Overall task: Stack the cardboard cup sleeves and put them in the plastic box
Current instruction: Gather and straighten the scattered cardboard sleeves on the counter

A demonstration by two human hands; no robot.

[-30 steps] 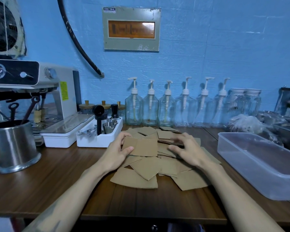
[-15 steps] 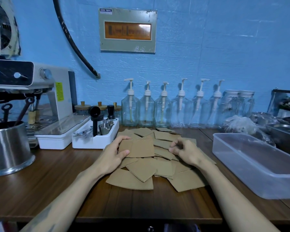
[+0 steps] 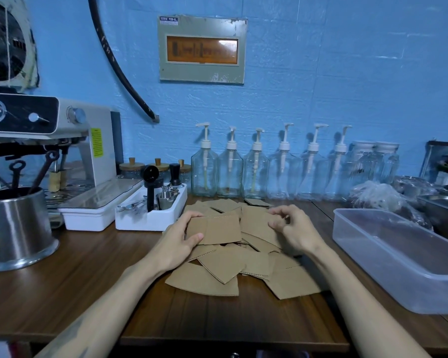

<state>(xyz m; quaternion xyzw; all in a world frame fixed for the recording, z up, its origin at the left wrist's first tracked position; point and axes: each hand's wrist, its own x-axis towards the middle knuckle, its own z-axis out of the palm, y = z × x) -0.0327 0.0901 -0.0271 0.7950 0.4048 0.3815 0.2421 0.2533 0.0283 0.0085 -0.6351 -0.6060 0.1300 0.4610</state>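
A loose pile of flat brown cardboard cup sleeves lies on the wooden counter in front of me. My left hand grips one sleeve at its left edge, thumb below and fingers over the top. My right hand pinches another sleeve at its right side, fingers curled. The two held sleeves lie side by side atop the pile, their inner edges meeting. The clear plastic box stands to the right of the pile, with nothing in it.
A white tray of barista tools sits just left of the pile, beside an espresso machine and a steel pot. Several pump bottles line the blue wall. Bagged items and steel pans lie behind the box.
My right hand curled its fingers, took hold of a sleeve on the right of the pile and lifted its edge. My left hand kept its grip on its sleeve.
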